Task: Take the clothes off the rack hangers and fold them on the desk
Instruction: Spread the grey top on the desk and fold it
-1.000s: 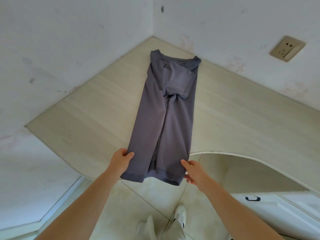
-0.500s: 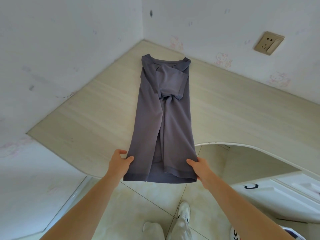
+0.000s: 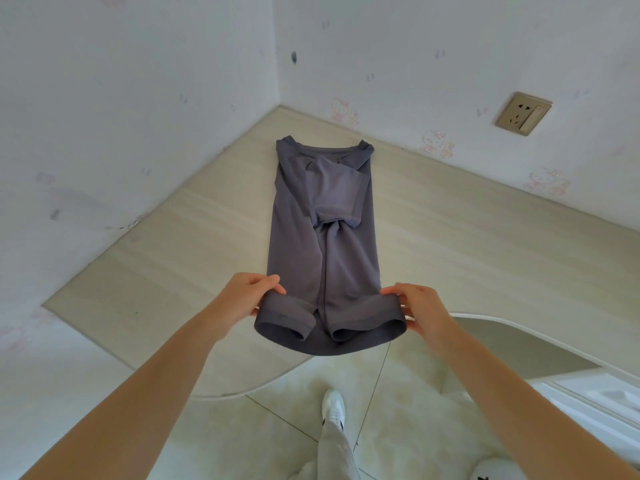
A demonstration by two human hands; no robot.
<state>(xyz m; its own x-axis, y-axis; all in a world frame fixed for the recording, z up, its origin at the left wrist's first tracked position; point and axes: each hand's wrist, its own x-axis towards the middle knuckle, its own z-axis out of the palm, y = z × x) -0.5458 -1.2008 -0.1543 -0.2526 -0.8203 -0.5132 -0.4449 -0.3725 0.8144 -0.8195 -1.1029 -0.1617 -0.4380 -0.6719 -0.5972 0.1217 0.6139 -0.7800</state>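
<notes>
A grey-purple T-shirt (image 3: 322, 237) lies lengthwise on the pale wooden desk (image 3: 467, 244), collar toward the wall corner, both sides and a sleeve folded in to a narrow strip. My left hand (image 3: 247, 297) pinches the left corner of the hem. My right hand (image 3: 420, 308) pinches the right corner. The hem is lifted off the desk and curls over, hanging in front of the desk's curved front edge.
White walls with faint cartoon stickers meet at the corner behind the desk. A beige wall socket (image 3: 523, 113) sits at the upper right. A white drawer unit (image 3: 595, 407) stands at the lower right. Tiled floor and my white shoes (image 3: 333, 408) are below.
Both hands have raised the hem from hanging flat over the desk edge and carried it up and toward the collar, so the hem now curls over. The camera view tilted upward.
</notes>
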